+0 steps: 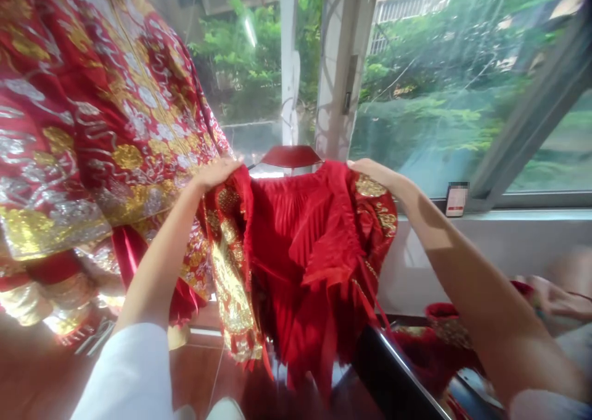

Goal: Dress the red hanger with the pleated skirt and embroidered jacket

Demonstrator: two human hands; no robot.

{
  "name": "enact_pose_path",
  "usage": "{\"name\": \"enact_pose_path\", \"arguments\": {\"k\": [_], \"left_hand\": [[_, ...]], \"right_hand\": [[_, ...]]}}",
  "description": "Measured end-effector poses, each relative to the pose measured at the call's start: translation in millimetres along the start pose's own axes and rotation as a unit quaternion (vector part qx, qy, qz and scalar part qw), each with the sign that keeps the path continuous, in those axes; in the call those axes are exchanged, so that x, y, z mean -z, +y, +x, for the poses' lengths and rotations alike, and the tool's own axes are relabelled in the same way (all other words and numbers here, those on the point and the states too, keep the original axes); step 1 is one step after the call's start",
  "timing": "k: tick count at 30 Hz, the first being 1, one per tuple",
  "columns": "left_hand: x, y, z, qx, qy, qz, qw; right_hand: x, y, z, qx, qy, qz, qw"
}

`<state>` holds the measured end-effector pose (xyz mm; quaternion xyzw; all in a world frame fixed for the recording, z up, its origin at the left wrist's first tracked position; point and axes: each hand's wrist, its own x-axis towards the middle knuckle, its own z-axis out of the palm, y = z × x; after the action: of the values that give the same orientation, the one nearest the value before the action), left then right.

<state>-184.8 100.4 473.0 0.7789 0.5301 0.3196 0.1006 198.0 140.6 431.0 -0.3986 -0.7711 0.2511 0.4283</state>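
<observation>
A red jacket [300, 222] with a pleated inside and gold-embroidered sleeves is stretched open between my two hands. My left hand [221, 172] grips it at the left shoulder, its fingers partly hidden by the cloth. At the opposite shoulder, next to a gold patch, my right hand [375, 172] is closed over the edge. A dark red hanger [290, 156] rises at the neck opening, its hook toward the window frame. Red ribbons and a thin cord dangle from the jacket's lower part.
A large red garment [139, 118] with gold and silver sequins hangs close on the left. Windows [430, 99] fill the background. A phone-like object [457, 199] stands on the sill. A dark, shiny-edged panel [393, 370] and red clothing [444, 327] are at lower right.
</observation>
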Motion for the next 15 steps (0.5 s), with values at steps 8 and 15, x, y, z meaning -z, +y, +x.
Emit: {"name": "enact_pose_path", "arguments": {"k": [8, 15], "left_hand": [[-38.2, -7.7, -66.3, 0.012, 0.212, 0.211, 0.954], [-14.8, -40.4, -39.4, -0.023, 0.039, 0.038, 0.998]], "right_hand": [[2.5, -22.8, -50.0, 0.075, 0.1, -0.166, 0.978], [-10.4, -21.6, -29.5, 0.078, 0.106, -0.3, 0.945]]}}
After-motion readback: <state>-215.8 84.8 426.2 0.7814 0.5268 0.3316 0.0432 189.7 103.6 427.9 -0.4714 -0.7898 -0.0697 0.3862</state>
